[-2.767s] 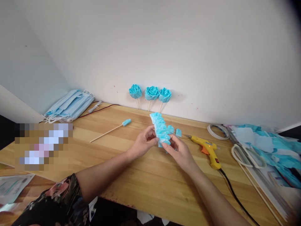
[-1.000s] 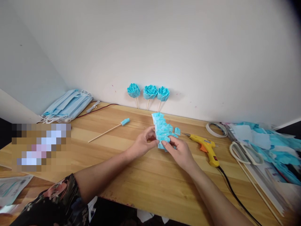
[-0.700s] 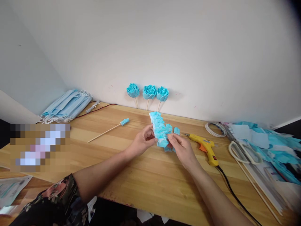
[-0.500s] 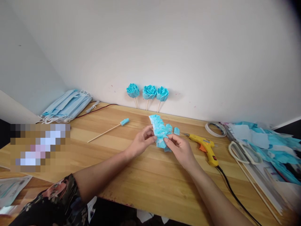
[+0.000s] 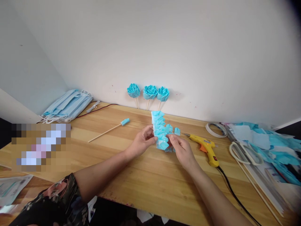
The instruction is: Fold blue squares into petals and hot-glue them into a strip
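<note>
Right now both hands meet above the middle of the table [image 5: 150,185], clamped on a strip [image 5: 159,125] of folded blue pieces that stands nearly upright between them; the left hand [image 5: 141,144] pinches its lower left edge with thumb and fingertips closed on it; the right hand [image 5: 182,149] pinches the lower right part, fingers closed on the lowest folds; the strip's top leans slightly back toward the wall, well clear of the wood; two small blue scraps [image 5: 176,131] lie just beside the strip on its right; a yellow glue gun [image 5: 207,150] lies near the right hand, its black cord running off toward the near edge; farther right sit scissors [image 5: 245,153], a tape roll [image 5: 215,129] and a heap of blue cuttings [image 5: 275,144]; three blue roses [image 5: 148,91] on sticks lean against the wall behind the strip; a skewer [image 5: 105,132] with a blue tip lies left of the hands, well apart from them; a stack of masks [image 5: 67,105] rests in the far left corner.
</note>
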